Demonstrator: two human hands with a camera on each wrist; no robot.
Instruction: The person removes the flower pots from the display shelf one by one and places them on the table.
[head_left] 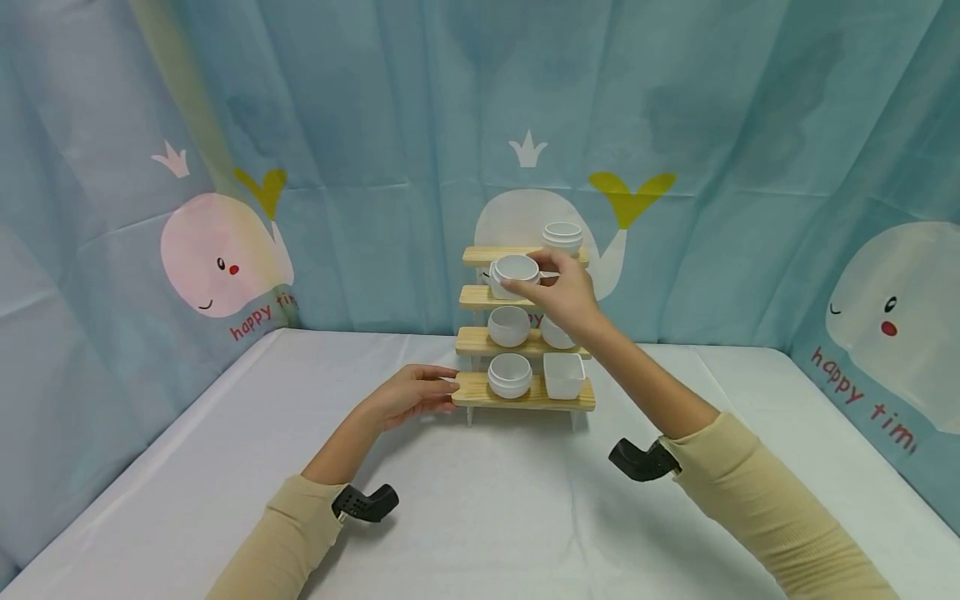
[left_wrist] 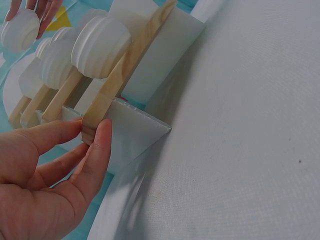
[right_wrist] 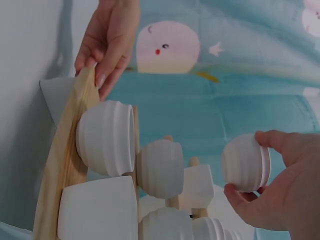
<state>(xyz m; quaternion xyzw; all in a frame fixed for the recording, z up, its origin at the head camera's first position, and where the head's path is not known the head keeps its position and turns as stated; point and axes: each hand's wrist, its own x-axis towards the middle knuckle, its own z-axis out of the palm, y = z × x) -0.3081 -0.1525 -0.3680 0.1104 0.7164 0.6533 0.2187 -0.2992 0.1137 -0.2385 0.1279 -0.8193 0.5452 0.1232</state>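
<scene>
My right hand [head_left: 566, 292] pinches a small round white pot [right_wrist: 242, 162] by its ribbed rim, thumb on one side and fingers on the other. In the head view the pot is in front of the upper tiers of a stepped display stand with wooden boards. My left hand [left_wrist: 55, 175] grips the left end of the lowest wooden board [left_wrist: 112, 85] between thumb and fingers. On that board stand a round white pot [head_left: 510, 377] and a square white pot [head_left: 564, 377]. The tier above carries another round pot [head_left: 508, 326] and one partly hidden by my right forearm.
A white pot [head_left: 562, 237] stands at the right of the top tier. A square pot [right_wrist: 197, 186] is on the tier below it. White cloth [head_left: 480, 517] covers the table, and a blue curtain [head_left: 360, 250] with whale prints hangs close behind the stand.
</scene>
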